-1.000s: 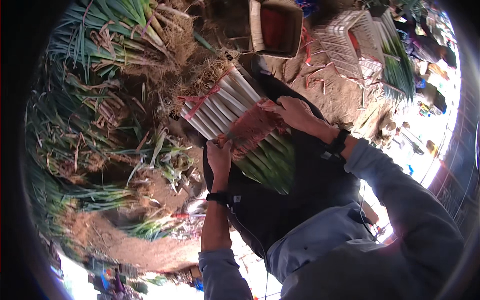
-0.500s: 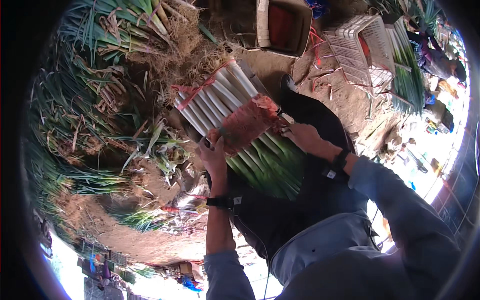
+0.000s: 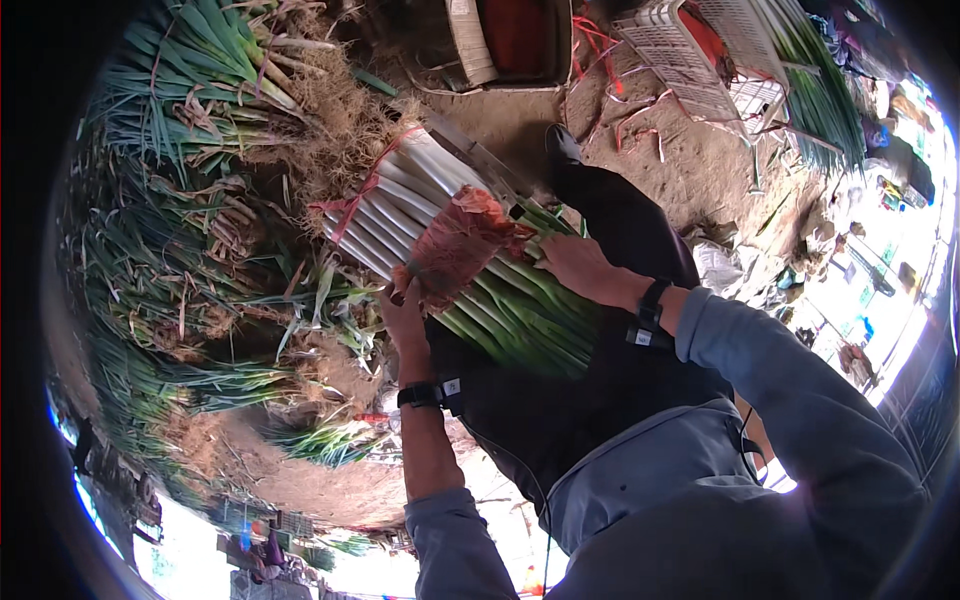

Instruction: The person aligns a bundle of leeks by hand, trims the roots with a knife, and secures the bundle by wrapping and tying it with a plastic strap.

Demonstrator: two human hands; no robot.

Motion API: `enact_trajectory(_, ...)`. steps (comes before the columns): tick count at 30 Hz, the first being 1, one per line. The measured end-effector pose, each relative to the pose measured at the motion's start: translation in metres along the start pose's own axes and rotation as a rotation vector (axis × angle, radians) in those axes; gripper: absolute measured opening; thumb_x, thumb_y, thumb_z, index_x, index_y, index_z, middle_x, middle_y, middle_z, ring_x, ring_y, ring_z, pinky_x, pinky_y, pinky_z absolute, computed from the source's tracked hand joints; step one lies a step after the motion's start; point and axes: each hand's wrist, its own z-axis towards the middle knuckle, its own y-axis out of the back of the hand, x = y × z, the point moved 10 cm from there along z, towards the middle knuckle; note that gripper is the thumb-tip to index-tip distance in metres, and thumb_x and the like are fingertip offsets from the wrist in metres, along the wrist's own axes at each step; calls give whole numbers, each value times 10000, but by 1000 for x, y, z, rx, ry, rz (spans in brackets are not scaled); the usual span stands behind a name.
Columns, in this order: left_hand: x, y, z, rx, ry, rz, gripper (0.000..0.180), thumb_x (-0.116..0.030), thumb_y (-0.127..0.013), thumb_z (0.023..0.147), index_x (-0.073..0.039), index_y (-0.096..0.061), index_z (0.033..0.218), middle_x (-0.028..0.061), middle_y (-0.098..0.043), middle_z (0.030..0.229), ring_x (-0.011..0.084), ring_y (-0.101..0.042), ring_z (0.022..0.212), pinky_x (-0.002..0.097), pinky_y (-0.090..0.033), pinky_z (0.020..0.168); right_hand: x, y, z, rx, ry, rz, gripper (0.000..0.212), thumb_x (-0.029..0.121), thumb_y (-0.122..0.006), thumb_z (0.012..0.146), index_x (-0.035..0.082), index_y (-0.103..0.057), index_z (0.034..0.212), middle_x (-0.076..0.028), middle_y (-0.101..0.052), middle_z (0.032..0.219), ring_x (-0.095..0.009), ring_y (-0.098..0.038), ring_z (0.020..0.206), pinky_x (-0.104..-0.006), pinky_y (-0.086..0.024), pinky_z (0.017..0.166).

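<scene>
A bundle of leeks [image 3: 520, 315] lies slantwise over my dark-trousered lap, white stalks to the upper left and green leaves toward me. A red plastic strip [image 3: 345, 208] goes round the white end. Across the middle, a crumpled reddish sheet of wrap [image 3: 455, 245] covers the stalks. My left hand [image 3: 404, 318] pinches the wrap's left edge between thumb and fingers. On the other side, my right hand [image 3: 585, 268] is closed at the wrap's right end, over the leaves; its fingertips are partly hidden.
Heaps of loose leeks [image 3: 150, 290] cover the ground to the left, with a rooty bunch [image 3: 230, 70] at the far left. Beyond my foot stand a box [image 3: 470, 45] with a red inside and a pale plastic crate [image 3: 665, 50]. More leeks [image 3: 815, 90] lie beside the crate.
The surroundings have shifted in the picture as my head moved. My right hand has moved in slightly toward the bundle's middle. My left hand keeps its pinch on the wrap.
</scene>
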Motion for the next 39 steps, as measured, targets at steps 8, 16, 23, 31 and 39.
enact_trajectory(8, -3, 5, -8, -167, -156, 57, 585, -262, -768, 899, 80, -513, 1298, 163, -654, 1057, 215, -649, 891, 337, -534, 756, 30, 74, 23, -375, 18, 292, 374, 358, -633, 961, 59, -609, 1185, -191, -653, 1078, -408, -640, 997, -505, -505, 837)
enact_trajectory(16, -1, 10, -27, -148, -35, -45, 492, -283, -776, 891, 55, -548, 1167, 155, -656, 1062, 228, -639, 918, 372, -533, 816, 66, 64, 45, -328, -8, 288, 404, 419, -656, 930, 25, -623, 1013, -199, -683, 952, -410, -654, 968, -502, -490, 836)
enact_trajectory(23, 56, -26, -96, 73, 12, 252, 617, -341, -874, 770, 42, -546, 1126, 149, -620, 985, 292, -615, 906, 408, -504, 835, -1, 15, -37, -49, -251, 287, 439, 385, -709, 883, 21, -587, 1096, -215, -667, 1016, -399, -651, 1023, -479, -487, 883)
enact_trajectory(31, 51, 0, -93, -225, -30, 165, 730, -343, -884, 758, 52, -535, 1263, 202, -500, 1211, 336, -574, 1025, 419, -487, 910, 13, 35, -9, -184, -218, 120, 435, 341, -731, 866, 20, -600, 1129, -212, -664, 1020, -418, -634, 1039, -499, -478, 894)
enact_trajectory(39, 58, -10, -85, -84, 49, 167, 772, -320, -881, 763, 28, -508, 1342, 215, -467, 1229, 342, -562, 1083, 432, -476, 973, 12, 26, 5, 47, -245, 199, 398, 324, -764, 843, 58, -674, 1125, -188, -672, 1034, -397, -643, 1030, -487, -487, 889)
